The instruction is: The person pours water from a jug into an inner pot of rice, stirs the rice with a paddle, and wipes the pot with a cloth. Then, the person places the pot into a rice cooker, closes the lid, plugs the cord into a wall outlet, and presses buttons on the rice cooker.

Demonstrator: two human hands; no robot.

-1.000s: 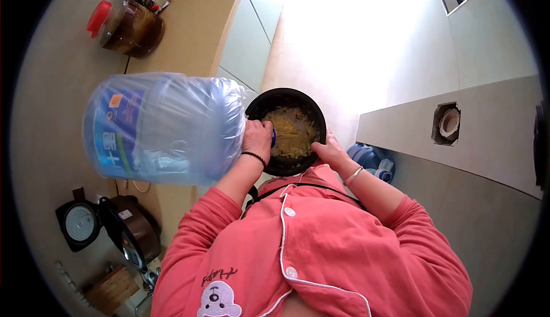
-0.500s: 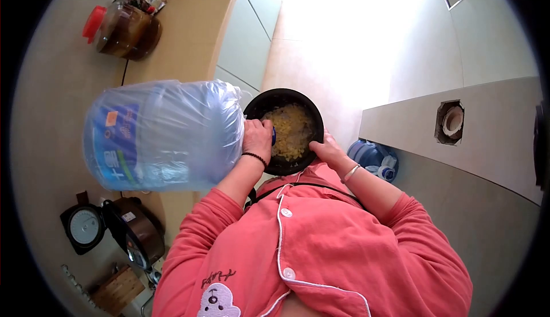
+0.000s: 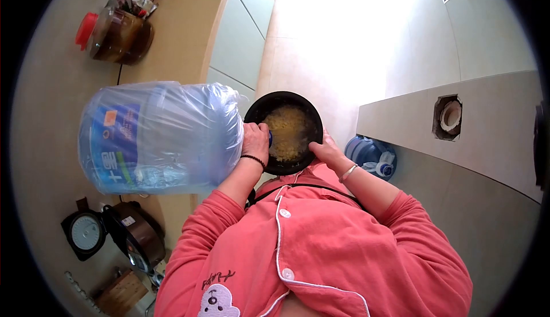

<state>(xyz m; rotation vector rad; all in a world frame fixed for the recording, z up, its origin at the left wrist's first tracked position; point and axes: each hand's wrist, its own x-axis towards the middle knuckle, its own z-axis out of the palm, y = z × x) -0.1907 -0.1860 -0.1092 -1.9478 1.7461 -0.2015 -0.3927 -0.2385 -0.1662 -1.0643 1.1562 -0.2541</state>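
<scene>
**Water bottle tipped to the pot, both hands engaged**

The step in hand looks like adding water: a large, plastic-wrapped bottle (image 3: 154,139) lies on its side across the desk's (image 3: 177,25) front edge, its blue mouth (image 3: 270,139) over the rim of a dark pot (image 3: 275,100). The left hand (image 3: 255,140) is wrapped around the bottle's neck. The right hand (image 3: 326,150) grips the pot's far side, thumb over the rim, fingers mostly hidden. The pot is out past the desk's front edge, close to the body.

The next move seems to call for a steady neck and a level pot, with an eye on the rising water. No separate stream can be made out.

In the pot, yellow pieces (image 3: 286,125) sit in cloudy liquid, blurred in places. The bottle is clear blue; its water level is hard to tell. Near the desk's back edge, a red-lidded jar (image 3: 123,35) holds something brown. A cooker (image 3: 137,234) by that same edge has its lid raised, contents unseen.
</scene>
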